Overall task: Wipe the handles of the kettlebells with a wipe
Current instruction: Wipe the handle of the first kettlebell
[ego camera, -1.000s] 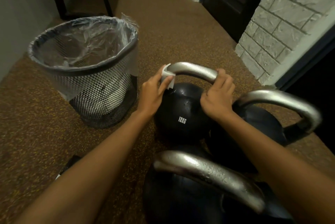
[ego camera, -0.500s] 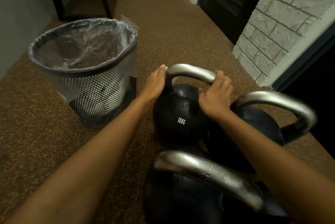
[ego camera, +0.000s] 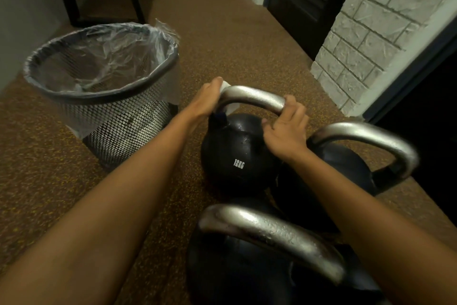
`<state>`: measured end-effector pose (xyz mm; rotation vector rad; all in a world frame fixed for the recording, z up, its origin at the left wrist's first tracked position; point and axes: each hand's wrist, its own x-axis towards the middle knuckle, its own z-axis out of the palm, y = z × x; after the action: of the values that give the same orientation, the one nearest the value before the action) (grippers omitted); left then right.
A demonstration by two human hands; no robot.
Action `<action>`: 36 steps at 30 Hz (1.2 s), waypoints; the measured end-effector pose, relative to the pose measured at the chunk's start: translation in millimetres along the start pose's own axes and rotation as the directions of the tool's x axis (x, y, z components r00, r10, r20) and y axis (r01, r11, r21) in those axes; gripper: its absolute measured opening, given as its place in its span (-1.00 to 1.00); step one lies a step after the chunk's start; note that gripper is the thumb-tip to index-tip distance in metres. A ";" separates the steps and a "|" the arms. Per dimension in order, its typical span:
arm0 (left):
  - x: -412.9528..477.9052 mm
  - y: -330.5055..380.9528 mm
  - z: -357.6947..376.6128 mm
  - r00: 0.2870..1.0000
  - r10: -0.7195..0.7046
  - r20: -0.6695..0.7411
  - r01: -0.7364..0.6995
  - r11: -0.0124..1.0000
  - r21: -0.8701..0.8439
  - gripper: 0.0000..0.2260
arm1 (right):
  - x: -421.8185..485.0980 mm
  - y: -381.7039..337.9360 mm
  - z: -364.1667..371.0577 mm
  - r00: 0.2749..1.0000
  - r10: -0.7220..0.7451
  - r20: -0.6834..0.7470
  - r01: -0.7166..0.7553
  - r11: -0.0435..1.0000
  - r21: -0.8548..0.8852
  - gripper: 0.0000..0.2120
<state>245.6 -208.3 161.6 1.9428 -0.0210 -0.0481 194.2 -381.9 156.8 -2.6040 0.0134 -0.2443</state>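
Three black kettlebells (ego camera: 237, 151) stand packed together on the speckled brown floor (ego camera: 49, 168), near its right edge by the brick wall (ego camera: 366, 40). The left hand (ego camera: 206, 100) curls round the white wipe (ego camera: 232, 108), clamping it on the left bend of the steel handle (ego camera: 254, 98) of the far bell (the one marked 12KG). The right hand (ego camera: 286, 129) grips the same handle's right end. A mesh bin (ego camera: 118, 124) with a clear liner stands just left of that bell.
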 end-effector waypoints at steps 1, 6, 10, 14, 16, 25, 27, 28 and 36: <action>2.4 7.2 -0.8 0.999 -0.016 0.030 0.014 0.998 0.064 -0.59 | 0.2 -0.1 0.3 1.000 -0.002 0.000 0.002 1.000 0.000 -0.34; 7.3 37.8 18.2 1.000 -0.002 -0.024 0.012 0.911 0.413 -0.64 | 0.7 0.4 0.8 1.000 -0.004 -0.007 0.004 1.000 0.000 -0.30; -12.5 18.5 24.7 0.967 0.189 -0.172 -0.172 0.979 0.109 -0.62 | 0.2 1.5 0.2 1.000 -0.008 0.012 0.008 1.000 -0.007 -0.29; -14.4 0.0 20.4 0.978 0.063 -0.200 -0.085 0.991 -0.107 -0.63 | -0.1 2.0 -0.4 1.000 -0.010 0.024 0.010 1.000 -0.021 -0.29; -8.6 4.3 17.3 0.983 -0.015 -0.181 0.007 0.999 -0.048 -0.63 | -0.3 0.7 1.3 1.000 -0.007 0.008 0.007 1.000 -0.020 -0.29; -38.1 -35.2 37.6 0.877 0.390 -0.282 -0.354 0.920 0.170 -0.63 | -0.4 1.3 1.9 0.999 -0.012 -0.034 0.012 1.000 0.002 -0.30; -43.9 -52.4 34.4 0.903 0.348 -0.251 -0.307 0.933 0.190 -0.56 | -0.9 0.8 2.0 0.999 -0.012 -0.031 0.012 1.000 0.000 -0.31; -45.0 -57.3 32.7 0.907 0.331 -0.260 -0.286 0.938 0.197 -0.54 | -0.9 0.8 2.2 0.999 -0.012 -0.032 0.012 1.000 -0.001 -0.31; -33.4 -36.9 38.7 0.761 0.548 -0.348 -0.448 0.831 0.329 -0.51 | 0.5 3.0 7.1 0.997 -0.016 -0.070 0.015 1.000 -0.014 -0.33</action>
<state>210.3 -229.7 114.0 2.0757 -0.2677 0.7796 196.1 -381.0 149.4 -2.6083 0.0197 -0.3424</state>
